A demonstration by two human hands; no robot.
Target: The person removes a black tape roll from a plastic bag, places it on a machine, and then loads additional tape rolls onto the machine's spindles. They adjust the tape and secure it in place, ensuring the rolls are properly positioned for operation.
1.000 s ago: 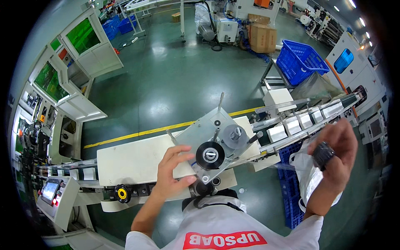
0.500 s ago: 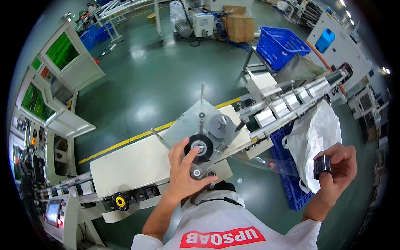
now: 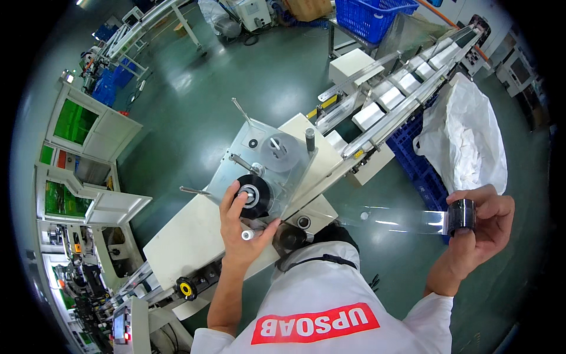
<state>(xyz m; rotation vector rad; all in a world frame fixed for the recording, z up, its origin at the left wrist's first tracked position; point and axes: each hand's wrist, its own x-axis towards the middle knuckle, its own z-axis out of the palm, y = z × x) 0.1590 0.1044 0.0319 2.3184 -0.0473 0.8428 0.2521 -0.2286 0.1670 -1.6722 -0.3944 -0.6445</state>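
Note:
My left hand point(image 3: 242, 227) is at the black reel point(image 3: 262, 200) on the clear mounting plate of the machine. Its fingers are spread, with fingertips against the reel's pale hub and left side, the thumb apart below. Out to the right, my right hand point(image 3: 480, 236) is closed round a small dark roll point(image 3: 461, 216). A strip of clear film point(image 3: 395, 219) runs from this roll leftward toward the machine, nearly taut. A clear disc point(image 3: 280, 152) sits on a spindle behind the black reel. A white-capped post point(image 3: 249, 235) stands beside my left palm.
A conveyor point(image 3: 407, 88) carrying white boxes runs to the far right. Beside it, a white sack point(image 3: 463, 141) lies on a blue pallet point(image 3: 413, 147). A blue basket point(image 3: 371, 17) stands at the back. Metal rods point(image 3: 194, 190) stick out from the plate; a black-and-yellow handwheel point(image 3: 186, 288) is at lower left.
My view has turned and shifted. The roll in my right hand has tilted, and the film now stretches straighter and tauter toward the machine. My left hand stays at the black reel.

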